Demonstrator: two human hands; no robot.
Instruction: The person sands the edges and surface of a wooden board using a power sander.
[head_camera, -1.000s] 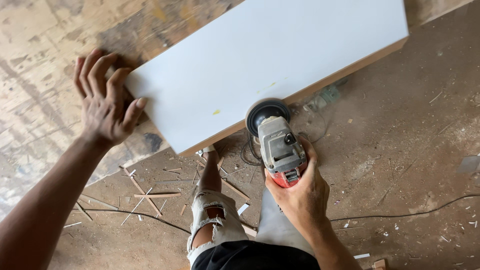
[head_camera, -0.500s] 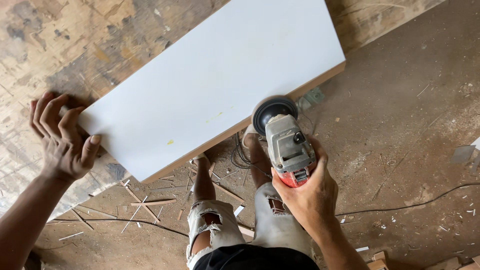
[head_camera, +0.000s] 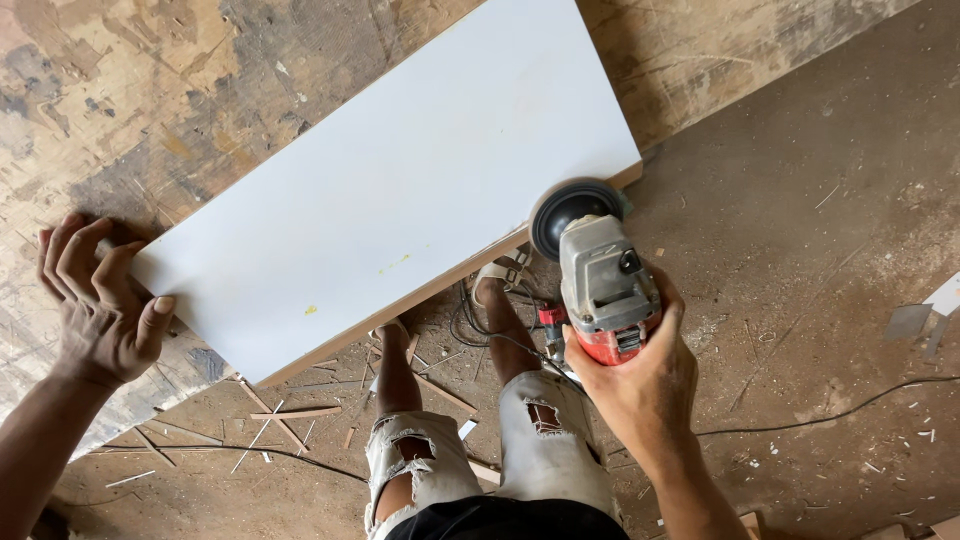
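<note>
A white laminated board (head_camera: 390, 190) lies across a worn plywood worktop (head_camera: 150, 100), its brown near edge overhanging the floor. My left hand (head_camera: 100, 300) presses against the board's left end, fingers curled on the worktop. My right hand (head_camera: 635, 385) grips a grey and red power sander (head_camera: 600, 275). Its round black pad (head_camera: 575, 210) sits against the board's near edge close to the right corner.
My legs in torn pale jeans (head_camera: 455, 460) stand below the board. The dusty floor (head_camera: 820, 260) carries wood strips (head_camera: 295, 412), scraps and a black cable (head_camera: 830, 415). A tangle of cord (head_camera: 480, 320) lies by my feet.
The sander has slid right along the board's near edge toward its right corner. The view has shifted, so board and left hand appear further left.
</note>
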